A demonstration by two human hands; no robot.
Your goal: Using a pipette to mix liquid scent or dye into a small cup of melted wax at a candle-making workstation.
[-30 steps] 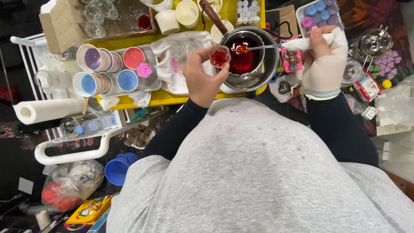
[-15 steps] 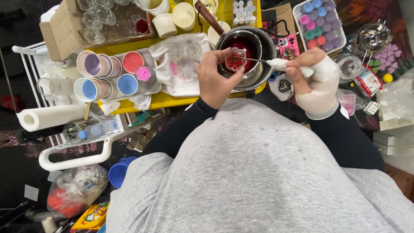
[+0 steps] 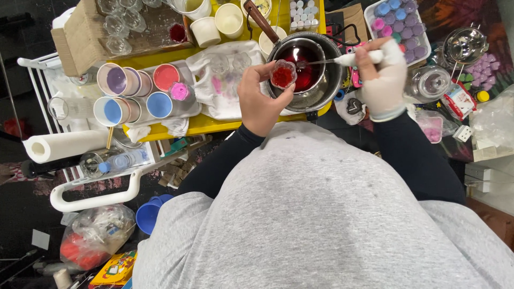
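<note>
My left hand (image 3: 261,100) holds a small clear glass cup (image 3: 282,75) filled with red liquid, right at the near rim of a metal pot (image 3: 326,88). The pot holds dark red liquid and has a brown wooden handle (image 3: 259,20). My right hand (image 3: 383,75), in a white glove, grips the white handle of a metal spoon (image 3: 326,61) whose bowl sits over the red liquid, just right of the cup. Both sleeves are black, and a grey shirt fills the lower view.
On the yellow table (image 3: 199,125): lying cups with purple, red and blue insides (image 3: 134,91), a stained white cloth (image 3: 222,80), cream cups (image 3: 230,20), a cardboard box of glasses (image 3: 115,27). A tray of coloured pieces (image 3: 399,24) stands right; a paper towel roll (image 3: 67,145) lies left.
The left hand has kept the cup at the pot's near rim. The right hand has brought the spoon back from the right so its bowl is over the red liquid.
</note>
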